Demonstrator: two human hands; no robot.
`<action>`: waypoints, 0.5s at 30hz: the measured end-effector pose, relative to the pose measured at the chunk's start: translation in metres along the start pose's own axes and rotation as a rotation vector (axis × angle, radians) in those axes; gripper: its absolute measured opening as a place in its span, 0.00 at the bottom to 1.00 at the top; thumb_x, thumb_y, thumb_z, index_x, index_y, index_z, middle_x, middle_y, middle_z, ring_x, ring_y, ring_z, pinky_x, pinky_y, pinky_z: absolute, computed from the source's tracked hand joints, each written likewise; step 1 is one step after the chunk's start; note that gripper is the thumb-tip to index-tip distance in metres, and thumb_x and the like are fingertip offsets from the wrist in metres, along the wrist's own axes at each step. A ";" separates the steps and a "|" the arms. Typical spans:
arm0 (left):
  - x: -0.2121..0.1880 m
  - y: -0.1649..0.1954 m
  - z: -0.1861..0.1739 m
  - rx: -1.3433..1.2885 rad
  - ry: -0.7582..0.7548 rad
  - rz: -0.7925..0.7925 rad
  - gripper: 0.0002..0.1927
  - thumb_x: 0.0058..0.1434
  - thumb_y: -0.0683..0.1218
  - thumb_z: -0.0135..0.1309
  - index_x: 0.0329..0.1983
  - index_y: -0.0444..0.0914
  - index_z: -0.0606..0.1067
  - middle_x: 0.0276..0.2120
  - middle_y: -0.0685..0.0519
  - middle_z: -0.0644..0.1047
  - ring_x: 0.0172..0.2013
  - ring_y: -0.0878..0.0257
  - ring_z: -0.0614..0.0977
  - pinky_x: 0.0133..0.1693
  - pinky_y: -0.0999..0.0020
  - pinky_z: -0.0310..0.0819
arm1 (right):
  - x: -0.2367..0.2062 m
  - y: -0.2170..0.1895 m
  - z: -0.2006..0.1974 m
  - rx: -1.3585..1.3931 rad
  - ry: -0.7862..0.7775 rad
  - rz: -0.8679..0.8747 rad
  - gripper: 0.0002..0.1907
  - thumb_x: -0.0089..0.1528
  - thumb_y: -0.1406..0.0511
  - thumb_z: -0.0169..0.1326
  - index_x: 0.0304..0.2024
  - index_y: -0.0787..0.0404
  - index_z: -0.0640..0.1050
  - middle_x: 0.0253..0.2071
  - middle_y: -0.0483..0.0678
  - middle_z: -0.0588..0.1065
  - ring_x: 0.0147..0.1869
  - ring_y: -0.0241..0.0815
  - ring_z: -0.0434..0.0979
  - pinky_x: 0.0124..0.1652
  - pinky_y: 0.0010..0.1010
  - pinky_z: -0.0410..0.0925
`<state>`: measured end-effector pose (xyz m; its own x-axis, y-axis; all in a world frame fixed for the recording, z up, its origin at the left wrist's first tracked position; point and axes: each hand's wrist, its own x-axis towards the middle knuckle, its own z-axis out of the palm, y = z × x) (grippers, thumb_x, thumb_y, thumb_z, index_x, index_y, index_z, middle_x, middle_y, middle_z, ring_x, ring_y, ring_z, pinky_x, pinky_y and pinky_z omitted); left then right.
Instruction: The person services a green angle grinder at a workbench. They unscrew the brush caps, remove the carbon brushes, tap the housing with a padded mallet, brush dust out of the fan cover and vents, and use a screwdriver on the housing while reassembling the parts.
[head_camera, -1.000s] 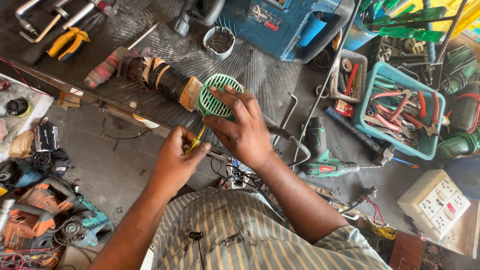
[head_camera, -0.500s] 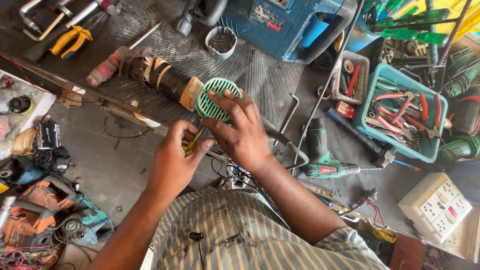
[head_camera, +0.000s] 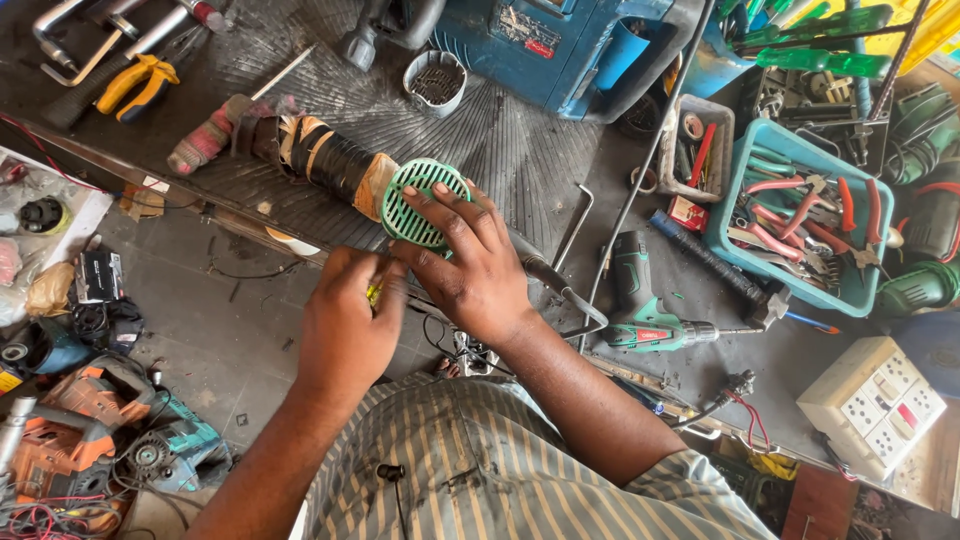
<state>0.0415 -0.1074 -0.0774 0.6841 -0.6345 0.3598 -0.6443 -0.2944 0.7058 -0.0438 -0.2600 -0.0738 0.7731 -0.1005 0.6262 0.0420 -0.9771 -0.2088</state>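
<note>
Striped cloth of the worker's shirt (head_camera: 480, 470) fills the bottom of the frame as both bare hands meet over a cluttered repair bench (head_camera: 520, 130). Left hand (head_camera: 345, 325) is curled tight around a yellow-handled tool (head_camera: 373, 293), most of it hidden under the fingers, its tip aimed toward the work; what kind of tool it is cannot be told. Right hand (head_camera: 470, 265) lies spread over a green slotted end cover (head_camera: 420, 200), fingertips pressing on its rim, steadying it against the taped, dark motor body (head_camera: 310, 155) that lies across the bench just beyond the hands. By the look of it, the cover is being worked at its edge, fastened or prised; the next move would call for a firm hold on the cover and a careful line for the tool's tip. Farther right lie a green cordless drill (head_camera: 645, 310) and a blue tray of pliers (head_camera: 800, 225); a blue tool case (head_camera: 560, 45) sits at the far edge.
</note>
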 end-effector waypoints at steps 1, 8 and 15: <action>0.001 -0.002 0.001 -0.027 0.026 0.039 0.10 0.62 0.42 0.60 0.40 0.31 0.75 0.35 0.45 0.76 0.32 0.56 0.82 0.31 0.63 0.77 | 0.000 0.000 -0.001 0.003 -0.004 0.001 0.14 0.57 0.61 0.65 0.47 0.48 0.83 0.68 0.45 0.68 0.74 0.51 0.64 0.74 0.55 0.60; 0.004 -0.010 -0.004 -0.128 0.058 0.017 0.09 0.58 0.37 0.66 0.36 0.34 0.74 0.33 0.50 0.77 0.32 0.63 0.83 0.33 0.69 0.79 | 0.001 0.002 -0.004 -0.030 0.001 -0.013 0.15 0.57 0.63 0.66 0.47 0.47 0.83 0.69 0.46 0.68 0.74 0.51 0.64 0.73 0.54 0.63; 0.004 0.008 -0.009 -0.055 -0.026 -0.107 0.06 0.66 0.45 0.59 0.38 0.36 0.79 0.27 0.49 0.81 0.26 0.58 0.84 0.27 0.62 0.75 | 0.001 0.003 -0.003 -0.045 0.013 -0.020 0.14 0.59 0.62 0.65 0.48 0.46 0.84 0.69 0.46 0.67 0.74 0.52 0.64 0.73 0.54 0.63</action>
<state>0.0417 -0.1062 -0.0647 0.7382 -0.6201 0.2656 -0.5483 -0.3220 0.7718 -0.0449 -0.2637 -0.0715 0.7641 -0.0829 0.6398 0.0290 -0.9863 -0.1625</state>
